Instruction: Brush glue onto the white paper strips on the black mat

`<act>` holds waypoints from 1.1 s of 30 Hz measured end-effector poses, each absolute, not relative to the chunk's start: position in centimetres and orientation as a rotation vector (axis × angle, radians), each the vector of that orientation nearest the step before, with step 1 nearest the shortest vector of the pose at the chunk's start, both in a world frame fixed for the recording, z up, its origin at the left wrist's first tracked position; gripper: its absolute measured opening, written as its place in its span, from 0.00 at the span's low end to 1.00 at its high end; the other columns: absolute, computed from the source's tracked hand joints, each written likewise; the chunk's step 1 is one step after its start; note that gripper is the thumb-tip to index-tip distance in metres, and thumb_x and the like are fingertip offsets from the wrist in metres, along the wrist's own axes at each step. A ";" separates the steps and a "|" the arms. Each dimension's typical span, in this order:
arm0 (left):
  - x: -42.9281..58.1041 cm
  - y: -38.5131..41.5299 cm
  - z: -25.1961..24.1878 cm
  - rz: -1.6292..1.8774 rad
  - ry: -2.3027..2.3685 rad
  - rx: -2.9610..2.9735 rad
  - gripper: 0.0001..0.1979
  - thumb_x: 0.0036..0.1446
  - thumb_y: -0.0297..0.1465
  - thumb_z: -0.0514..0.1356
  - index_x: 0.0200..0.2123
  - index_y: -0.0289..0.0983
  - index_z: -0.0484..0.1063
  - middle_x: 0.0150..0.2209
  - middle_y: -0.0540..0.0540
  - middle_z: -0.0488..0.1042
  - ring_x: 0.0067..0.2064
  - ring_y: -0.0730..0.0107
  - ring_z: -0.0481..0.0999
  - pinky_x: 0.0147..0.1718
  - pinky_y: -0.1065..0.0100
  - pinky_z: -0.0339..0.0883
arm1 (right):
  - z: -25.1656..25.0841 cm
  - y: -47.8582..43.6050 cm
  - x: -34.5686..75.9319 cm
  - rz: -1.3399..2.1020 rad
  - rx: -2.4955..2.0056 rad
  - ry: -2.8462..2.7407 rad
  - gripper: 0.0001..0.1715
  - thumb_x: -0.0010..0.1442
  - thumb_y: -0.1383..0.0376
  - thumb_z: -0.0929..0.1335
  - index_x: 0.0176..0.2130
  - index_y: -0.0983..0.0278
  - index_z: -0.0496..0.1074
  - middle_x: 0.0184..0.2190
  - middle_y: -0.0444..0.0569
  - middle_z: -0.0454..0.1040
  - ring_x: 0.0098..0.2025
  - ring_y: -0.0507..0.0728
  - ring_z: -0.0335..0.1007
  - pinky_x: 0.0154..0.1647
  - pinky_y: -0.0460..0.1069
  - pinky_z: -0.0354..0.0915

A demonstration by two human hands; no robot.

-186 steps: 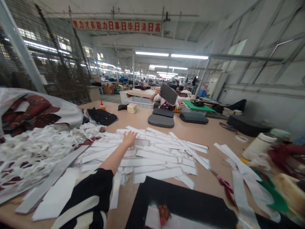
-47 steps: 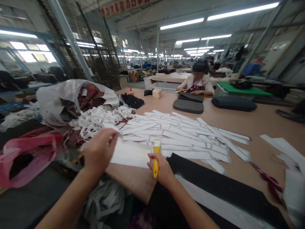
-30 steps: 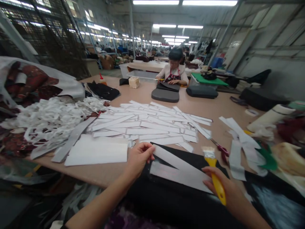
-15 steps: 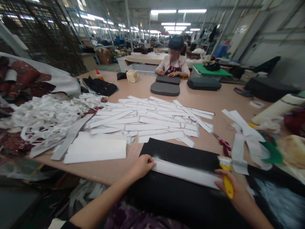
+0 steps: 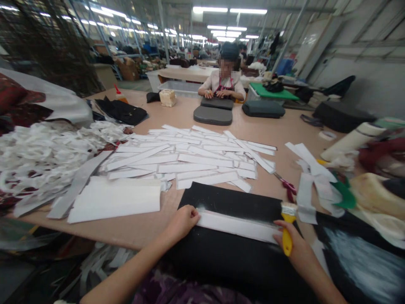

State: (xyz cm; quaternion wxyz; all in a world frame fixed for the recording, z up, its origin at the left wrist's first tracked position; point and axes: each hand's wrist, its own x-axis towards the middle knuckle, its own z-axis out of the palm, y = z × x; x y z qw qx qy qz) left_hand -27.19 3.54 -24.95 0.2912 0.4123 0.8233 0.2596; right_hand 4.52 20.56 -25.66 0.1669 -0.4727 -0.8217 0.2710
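Scrap heap (image 5: 47,152): white, tangled cut-outs at far left of the surface (image 5: 267,131), well apart from my hands.
White sheet (image 5: 117,198): flat along the near edge, to the left of my work.
Left hand (image 5: 182,220): thumb and fingers pinching the left end of the white strip, whose corner they cover from me.
Strip pile (image 5: 190,158): many overlapping white strips, mostly lying crosswise, just beyond the black panel.
Black panel (image 5: 218,257): lies in front of the body, under the white strip.
White strip (image 5: 236,225): flat on the black panel, between my two hands; I read its long axis as left to right, the right end slanting slightly nearer the body, roughly parallel to the panel's far edge.
Right hand (image 5: 295,242): curled around the yellow brush, fingertips at the strip's right end, partly hiding it from my view.
Yellow brush (image 5: 287,223): bristles pointing away from the body, handle toward it.
Scissors (image 5: 289,188): just beyond the brush, blades aimed away and leftward at the strip pile.
Pale offcuts (image 5: 306,198): to the right of the scissors.
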 end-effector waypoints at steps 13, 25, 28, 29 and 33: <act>-28.2 3.7 -27.0 0.575 2.209 1.253 0.12 0.51 0.38 0.52 0.24 0.38 0.67 0.23 0.49 0.70 0.28 0.67 0.69 0.27 0.70 0.55 | -25.3 18.5 3.4 0.423 -1.395 -2.406 0.19 0.56 0.70 0.56 0.46 0.67 0.64 0.37 0.54 0.73 0.38 0.58 0.72 0.39 0.52 0.68; -25.6 2.8 -25.2 0.460 2.504 1.793 0.10 0.57 0.29 0.48 0.39 0.37 0.68 0.33 0.45 0.71 0.36 0.64 0.70 0.32 0.67 0.60 | -22.4 17.4 2.0 -0.286 -1.200 -2.678 0.22 0.55 0.78 0.57 0.43 0.64 0.71 0.25 0.51 0.71 0.30 0.58 0.67 0.31 0.51 0.62; -24.0 2.4 -25.7 0.579 2.340 2.274 0.14 0.58 0.24 0.47 0.42 0.38 0.69 0.39 0.44 0.72 0.39 0.64 0.70 0.38 0.64 0.62 | -19.6 15.9 -0.8 0.040 -0.931 -2.694 0.21 0.60 0.72 0.58 0.51 0.62 0.67 0.28 0.50 0.73 0.30 0.57 0.67 0.33 0.51 0.61; -23.5 2.3 -26.1 0.603 2.269 2.381 0.14 0.58 0.24 0.47 0.42 0.38 0.70 0.40 0.44 0.72 0.40 0.64 0.70 0.40 0.63 0.62 | -19.1 15.3 -2.0 0.213 -0.870 -2.663 0.19 0.62 0.69 0.59 0.51 0.61 0.67 0.31 0.49 0.74 0.32 0.56 0.68 0.35 0.50 0.61; -22.2 1.7 -27.6 0.523 2.226 2.522 0.15 0.57 0.23 0.48 0.44 0.35 0.70 0.42 0.42 0.73 0.43 0.60 0.69 0.41 0.60 0.64 | -19.5 14.1 -6.4 0.761 -0.929 -2.394 0.12 0.61 0.61 0.61 0.38 0.61 0.72 0.35 0.46 0.75 0.37 0.54 0.70 0.40 0.48 0.62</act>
